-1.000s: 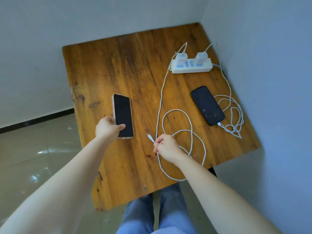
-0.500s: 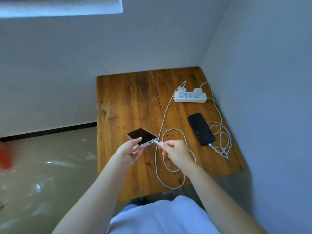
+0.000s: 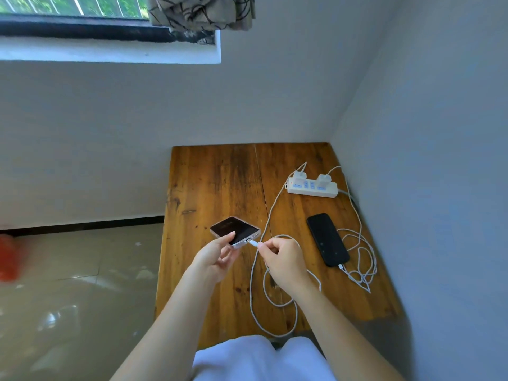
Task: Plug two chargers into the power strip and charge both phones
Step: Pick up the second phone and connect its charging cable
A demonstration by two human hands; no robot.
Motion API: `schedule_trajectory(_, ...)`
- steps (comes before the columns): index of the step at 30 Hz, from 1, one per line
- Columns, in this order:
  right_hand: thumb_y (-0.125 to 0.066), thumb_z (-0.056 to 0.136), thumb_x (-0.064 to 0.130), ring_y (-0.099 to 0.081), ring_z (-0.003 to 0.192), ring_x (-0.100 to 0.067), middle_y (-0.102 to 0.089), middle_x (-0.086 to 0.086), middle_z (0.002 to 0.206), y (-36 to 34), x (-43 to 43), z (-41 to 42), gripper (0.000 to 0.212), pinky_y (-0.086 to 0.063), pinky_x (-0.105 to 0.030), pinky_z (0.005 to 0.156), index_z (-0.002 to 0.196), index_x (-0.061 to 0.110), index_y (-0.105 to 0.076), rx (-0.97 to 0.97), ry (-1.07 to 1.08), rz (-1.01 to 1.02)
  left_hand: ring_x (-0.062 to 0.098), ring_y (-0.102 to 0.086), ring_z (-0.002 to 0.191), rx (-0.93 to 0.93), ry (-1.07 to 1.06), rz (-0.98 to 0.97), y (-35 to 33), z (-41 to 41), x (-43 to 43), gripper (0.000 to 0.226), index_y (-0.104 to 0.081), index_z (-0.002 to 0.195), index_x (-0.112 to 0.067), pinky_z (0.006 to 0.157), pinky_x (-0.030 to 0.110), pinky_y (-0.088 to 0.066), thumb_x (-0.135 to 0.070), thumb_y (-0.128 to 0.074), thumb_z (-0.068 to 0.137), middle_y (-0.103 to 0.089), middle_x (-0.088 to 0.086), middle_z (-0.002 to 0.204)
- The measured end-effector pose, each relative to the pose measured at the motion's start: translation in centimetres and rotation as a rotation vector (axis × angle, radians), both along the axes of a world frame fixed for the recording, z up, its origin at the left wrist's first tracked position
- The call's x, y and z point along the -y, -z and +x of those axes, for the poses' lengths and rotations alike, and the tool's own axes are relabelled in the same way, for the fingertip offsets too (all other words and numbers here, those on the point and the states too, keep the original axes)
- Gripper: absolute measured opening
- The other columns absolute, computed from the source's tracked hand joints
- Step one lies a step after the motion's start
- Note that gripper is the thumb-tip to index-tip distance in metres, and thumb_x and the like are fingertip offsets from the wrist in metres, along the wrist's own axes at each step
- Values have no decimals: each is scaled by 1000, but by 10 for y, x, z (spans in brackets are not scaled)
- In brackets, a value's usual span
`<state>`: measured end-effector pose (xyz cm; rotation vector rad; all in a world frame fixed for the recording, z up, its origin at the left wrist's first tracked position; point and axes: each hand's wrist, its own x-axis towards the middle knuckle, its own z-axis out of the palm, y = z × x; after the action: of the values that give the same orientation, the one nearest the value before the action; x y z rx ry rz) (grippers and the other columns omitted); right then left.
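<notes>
Above the wooden table [image 3: 220,171], our left hand [image 3: 217,257] grips the pink phone [image 3: 235,231], thumb on its dark screen, fingers curled beneath. Our right hand [image 3: 286,259] pinches the cable plug [image 3: 253,243] between thumb and forefinger, its tip at the phone's bottom port. Right of the pink phone, the black phone [image 3: 327,239] lies cabled. Beyond it, the power strip [image 3: 312,187] carries both chargers [image 3: 300,176].

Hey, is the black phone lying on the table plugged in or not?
Plugged in. A white cable runs into the bottom end of the black phone, which lies flat on the table.
</notes>
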<state>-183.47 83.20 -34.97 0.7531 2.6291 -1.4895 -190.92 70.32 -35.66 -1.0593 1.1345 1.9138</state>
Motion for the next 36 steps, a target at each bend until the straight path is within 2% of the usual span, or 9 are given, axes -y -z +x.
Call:
schedule_trajectory(5, -57, 93, 29, -53, 52, -6, -54, 12, 56, 1, 0, -1, 23, -35, -13, 45, 85, 14, -71, -6, -27, 105, 27, -72, 81, -1, -10, 5, -1, 0, -4, 56, -49, 124, -5, 49, 23, -58, -5, -76, 75, -69, 24, 105)
schedule_trajectory(16, -57, 93, 30, -50, 48, -3, -52, 11, 60, -5, 2, -7, 25, -31, -8, 46, 83, 14, -72, 0, -69, 343, 25, -71, 82, -47, 2, -65, 0, -1, -13, 51, -53, 122, -4, 42, 21, -54, -8, -76, 76, -67, 22, 111)
schedule_trajectory(21, -57, 93, 28, -52, 50, -5, -58, 6, 65, -8, 2, -12, 24, -36, -11, 48, 85, 12, -72, 43, -56, 315, 24, -70, 81, -71, 43, -87, -1, 0, -15, 38, -54, 111, -7, 41, 20, -54, -8, -75, 78, -66, 20, 112)
schedule_trajectory(28, -59, 93, 23, -52, 50, -5, -59, 4, 65, -13, 3, -11, 21, -35, -9, 48, 84, 9, -71, 10, -17, 265, 26, -68, 94, -110, 97, -111, -5, 1, -16, 39, -55, 115, -6, 43, 19, -54, -8, -73, 80, -64, 20, 118)
schedule_trajectory(33, -59, 93, 22, -53, 51, -4, -59, 5, 66, -16, 5, -9, 19, -34, -7, 47, 84, 9, -71, -2, -19, 271, 24, -68, 80, -118, 112, -69, -3, 2, -14, 48, -54, 122, -5, 38, 18, -50, -7, -73, 79, -64, 21, 117)
schedule_trajectory(36, -58, 93, 24, -54, 52, -4, -60, 5, 68, -15, 3, -8, 19, -35, -8, 48, 85, 11, -70, 12, -11, 238, 24, -69, 81, -131, 110, -70, -2, 2, -15, 45, -54, 121, -6, 38, 18, -50, -8, -73, 79, -65, 20, 114)
